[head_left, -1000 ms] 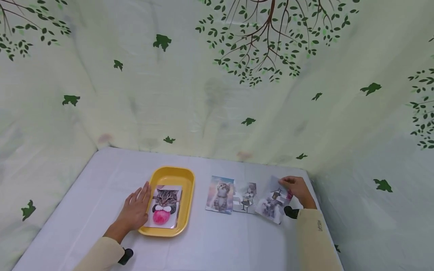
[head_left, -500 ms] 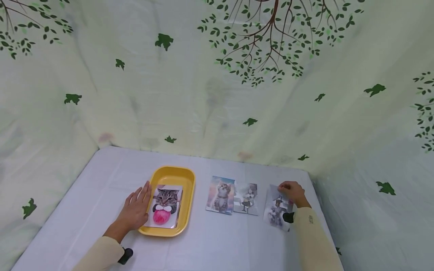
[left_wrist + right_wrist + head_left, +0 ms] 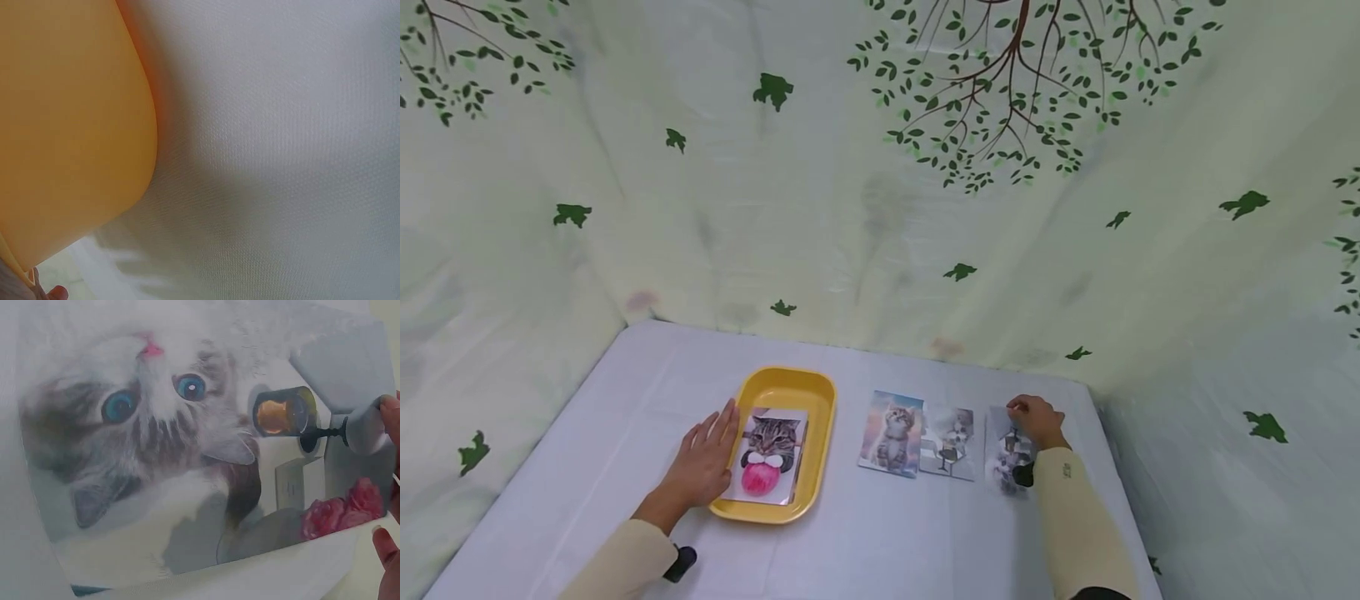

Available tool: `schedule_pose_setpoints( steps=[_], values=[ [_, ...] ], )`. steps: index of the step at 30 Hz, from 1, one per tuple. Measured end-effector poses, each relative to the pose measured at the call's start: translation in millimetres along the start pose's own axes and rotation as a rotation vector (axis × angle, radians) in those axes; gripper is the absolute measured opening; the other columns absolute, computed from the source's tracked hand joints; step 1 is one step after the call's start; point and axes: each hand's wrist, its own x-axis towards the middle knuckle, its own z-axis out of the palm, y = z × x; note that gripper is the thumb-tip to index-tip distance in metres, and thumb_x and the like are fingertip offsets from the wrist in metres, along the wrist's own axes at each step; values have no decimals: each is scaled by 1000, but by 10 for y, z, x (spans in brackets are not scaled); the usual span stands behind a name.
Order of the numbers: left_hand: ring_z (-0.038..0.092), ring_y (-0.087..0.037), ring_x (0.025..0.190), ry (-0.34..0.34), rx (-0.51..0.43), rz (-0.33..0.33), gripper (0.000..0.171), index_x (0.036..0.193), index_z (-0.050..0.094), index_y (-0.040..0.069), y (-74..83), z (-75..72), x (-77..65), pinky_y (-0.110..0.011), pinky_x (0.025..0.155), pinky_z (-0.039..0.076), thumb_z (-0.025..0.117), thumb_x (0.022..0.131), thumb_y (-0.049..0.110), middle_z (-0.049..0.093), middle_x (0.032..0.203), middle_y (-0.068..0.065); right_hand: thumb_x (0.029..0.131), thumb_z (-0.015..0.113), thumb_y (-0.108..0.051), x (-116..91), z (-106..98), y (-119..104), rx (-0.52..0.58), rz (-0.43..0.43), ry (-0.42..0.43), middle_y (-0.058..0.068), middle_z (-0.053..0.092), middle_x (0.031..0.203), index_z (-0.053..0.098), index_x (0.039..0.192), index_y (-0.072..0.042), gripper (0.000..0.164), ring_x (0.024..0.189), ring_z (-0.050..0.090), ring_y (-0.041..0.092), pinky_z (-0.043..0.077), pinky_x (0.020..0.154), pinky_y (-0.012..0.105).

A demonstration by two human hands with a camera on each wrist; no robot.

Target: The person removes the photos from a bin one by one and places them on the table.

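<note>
My left hand (image 3: 700, 462) rests with straight fingers on the left rim of a yellow tray (image 3: 822, 467). The tray's outer wall (image 3: 75, 125) fills the left of the left wrist view. Inside it lies a photo card (image 3: 770, 437) of a tabby cat above a pink pompom. My right hand (image 3: 1036, 419) pinches the far edge of a kitten photo card (image 3: 1003, 458). In the right wrist view, that kitten card (image 3: 156, 450) shows blue eyes, a dark cup and pink flowers, with fingertips (image 3: 389, 415) at its right edge. Whether it touches the table I cannot tell.
Two more photo cards lie side by side between tray and right hand: a kitten on a pastel background (image 3: 891, 433) and a paler grey one (image 3: 950, 446). The white-covered table (image 3: 865, 542) meets a leaf-patterned sheet (image 3: 820, 250) behind.
My right hand has lowered the kitten card and straightened it. It was tilted over the pale grey card; now it stands apart to the right. My left hand has stayed on the tray.
</note>
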Motion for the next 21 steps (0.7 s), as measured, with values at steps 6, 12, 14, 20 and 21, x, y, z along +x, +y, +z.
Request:
schedule_pose_setpoints(
  steps=[6, 12, 14, 20, 21],
  values=[
    [19, -47, 137, -2, 14, 4, 85, 147, 18, -10, 8, -8, 13, -63, 111, 17, 60, 76, 10, 12, 155, -24, 95, 57, -16, 7, 66, -50, 5, 62, 5, 22, 57, 120, 63, 115, -2, 25, 106, 53, 39, 26, 95, 68],
    [22, -46, 136, 25, 31, 15, 83, 146, 20, -10, 5, -3, 9, -64, 110, 20, 59, 76, 9, 14, 154, -24, 95, 57, -16, -10, 121, -84, 84, 52, 16, 23, 58, 122, 62, 115, -1, 26, 110, 52, 39, 27, 95, 66],
    [22, -46, 136, 23, 30, 15, 83, 146, 20, -10, 5, -3, 7, -64, 110, 19, 59, 76, 9, 13, 155, -23, 94, 58, -16, -16, 151, -166, 118, 25, 55, 23, 58, 120, 62, 114, 0, 26, 112, 51, 40, 27, 96, 68],
    [21, -46, 136, 24, 24, 11, 84, 146, 19, -10, 8, 3, 4, -64, 110, 19, 60, 76, 9, 13, 155, -23, 93, 60, -12, -33, 332, -657, 356, -98, 238, 23, 60, 112, 63, 112, 3, 25, 107, 53, 38, 38, 95, 58],
    [21, -46, 136, 25, 24, 12, 84, 147, 19, -10, 7, 10, 5, -64, 110, 19, 60, 76, 9, 13, 155, -23, 93, 61, -11, -53, 367, -764, 401, -119, 250, 22, 60, 111, 64, 112, 3, 25, 106, 54, 37, 41, 94, 55]
  ],
)
